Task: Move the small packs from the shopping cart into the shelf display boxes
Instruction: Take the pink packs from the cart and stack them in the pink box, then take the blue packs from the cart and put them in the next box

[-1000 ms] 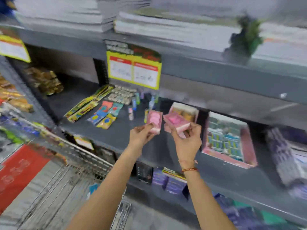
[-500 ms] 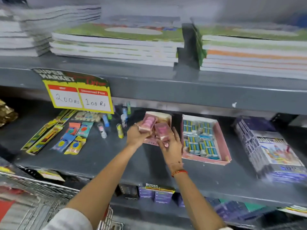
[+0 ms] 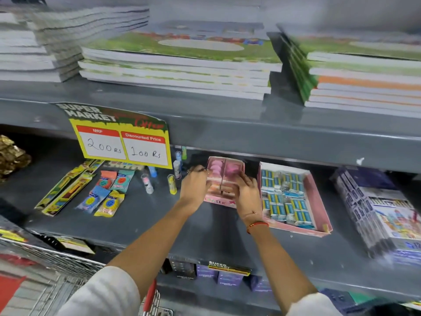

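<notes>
A pink display box [image 3: 218, 202] stands on the grey middle shelf [image 3: 205, 229]. Two small pink packs sit inside it side by side: the left pack [image 3: 215, 168] and the right pack [image 3: 234, 171]. My left hand [image 3: 196, 187] presses against the box's left side with its fingers on the left pack. My right hand [image 3: 247, 192] rests on the box's right side, fingers on the right pack. The wire shopping cart [image 3: 52, 270] is at the lower left; its contents are out of sight.
A second pink box [image 3: 319, 201] with several blue packs stands right of the hands. A stack of purple boxes [image 3: 382, 215] lies farther right. Small tubes [image 3: 172, 183], flat sachets [image 3: 109, 197] and a price sign [image 3: 123, 142] are to the left. Book stacks [image 3: 177, 62] fill the upper shelf.
Both hands moved forward from the shelf's front edge and lowered the two pink packs into the pink box. The view shifted rightward and closer to the shelf.
</notes>
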`<state>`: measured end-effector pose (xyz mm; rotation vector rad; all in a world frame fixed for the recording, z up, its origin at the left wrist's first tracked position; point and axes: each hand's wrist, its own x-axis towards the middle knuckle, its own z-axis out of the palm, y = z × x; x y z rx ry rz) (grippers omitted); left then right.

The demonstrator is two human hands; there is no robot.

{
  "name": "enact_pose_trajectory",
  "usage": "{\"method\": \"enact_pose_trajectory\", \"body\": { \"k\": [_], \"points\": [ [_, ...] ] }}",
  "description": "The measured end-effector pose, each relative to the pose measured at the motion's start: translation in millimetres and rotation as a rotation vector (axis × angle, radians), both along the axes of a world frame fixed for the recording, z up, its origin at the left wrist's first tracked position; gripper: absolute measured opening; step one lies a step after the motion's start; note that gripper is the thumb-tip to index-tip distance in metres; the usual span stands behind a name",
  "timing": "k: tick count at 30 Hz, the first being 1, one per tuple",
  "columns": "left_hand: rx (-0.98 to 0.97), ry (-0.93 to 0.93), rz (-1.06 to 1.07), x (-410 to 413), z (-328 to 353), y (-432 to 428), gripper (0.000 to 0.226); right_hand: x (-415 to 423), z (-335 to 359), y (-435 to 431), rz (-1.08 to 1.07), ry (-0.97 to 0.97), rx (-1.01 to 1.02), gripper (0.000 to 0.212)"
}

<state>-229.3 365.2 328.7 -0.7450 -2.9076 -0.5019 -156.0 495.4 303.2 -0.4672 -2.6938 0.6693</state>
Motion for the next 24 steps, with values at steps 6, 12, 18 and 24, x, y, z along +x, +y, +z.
{"method": "enact_pose_trajectory", "body": {
  "k": [6,12,18,24],
  "points": [
    [-0.040,0.060,-0.010,8,0,-6,0.037,5,2,-7,-0.023,0.062,0.068,0.037],
    [0.307,0.162,0.020,44,-5,-74,0.035,4,11,-68,0.104,0.356,0.033,0.021],
    [0.327,0.043,0.379,84,-37,-189,0.028,2,-3,-189,0.539,0.353,-0.078,0.034],
    [0.325,-0.043,0.762,130,-77,-297,0.024,15,-51,-300,0.844,0.138,-0.127,0.022]
  ]
}}
